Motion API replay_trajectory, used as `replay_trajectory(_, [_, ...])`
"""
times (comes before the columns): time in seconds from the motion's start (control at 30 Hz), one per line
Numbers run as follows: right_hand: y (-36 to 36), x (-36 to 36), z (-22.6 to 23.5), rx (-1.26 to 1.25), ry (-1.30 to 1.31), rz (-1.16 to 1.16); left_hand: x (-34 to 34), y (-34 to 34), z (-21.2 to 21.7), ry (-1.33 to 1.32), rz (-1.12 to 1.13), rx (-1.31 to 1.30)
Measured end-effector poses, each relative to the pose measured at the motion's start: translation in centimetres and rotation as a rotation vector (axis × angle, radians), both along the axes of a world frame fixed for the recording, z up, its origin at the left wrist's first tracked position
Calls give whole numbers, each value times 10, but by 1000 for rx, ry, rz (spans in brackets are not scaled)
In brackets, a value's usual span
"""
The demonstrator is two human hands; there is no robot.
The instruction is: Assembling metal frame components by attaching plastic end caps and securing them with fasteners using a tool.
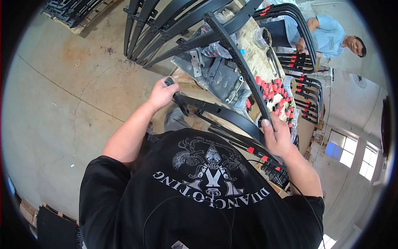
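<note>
In the middle of the frame the person holds a long black metal bar with a row of small holes; the right hand is closed around its lower end, fingers wrapped tight. The bar runs up toward the top centre, over the workbench. The left hand, at centre left, is closed on a small black part at the end of a curved black strip that lies across the person's front. On the bench, upper right, stands a clear plastic cup with small dark pieces in it, I cannot tell what kind. Below it is a heap of red and black caps, loose on the bench and near its right edge. A grey metal plate lies tilted by the left edge of the bench. Black curved frames lean together at top centre. The concrete floor at left is wide and open. Another person sits at upper right, well apart
</note>
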State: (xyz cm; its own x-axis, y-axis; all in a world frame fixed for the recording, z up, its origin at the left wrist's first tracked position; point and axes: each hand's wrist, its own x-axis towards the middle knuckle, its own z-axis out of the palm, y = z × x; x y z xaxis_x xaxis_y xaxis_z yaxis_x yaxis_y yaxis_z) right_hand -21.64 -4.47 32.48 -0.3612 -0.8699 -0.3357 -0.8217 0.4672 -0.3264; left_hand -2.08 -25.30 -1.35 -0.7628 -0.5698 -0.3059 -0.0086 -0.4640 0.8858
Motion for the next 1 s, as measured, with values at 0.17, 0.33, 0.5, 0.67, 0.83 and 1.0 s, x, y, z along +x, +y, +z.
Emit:
replay_trajectory(0.17, [12,4,-4,29,-25,41,8,6,15,-176,-72,-202])
replay_trajectory(0.33, [13,15,-5,49,41,40,20,11,27,-222,-213,-404])
replay_trajectory(0.5, [12,15,-5,67,37,-147,24,15,55,-169,-448,-580])
replay_trajectory(0.67, [19,16,-7,56,184,-112,26,26,62,-84,-581,-752])
replay_trajectory(0.83, [31,14,-16,-42,336,11,31,26,75,-110,-682,-822])
replay_trajectory(1.0, [30,26,-17,-71,351,-85,34,30,88,-191,-795,-892])
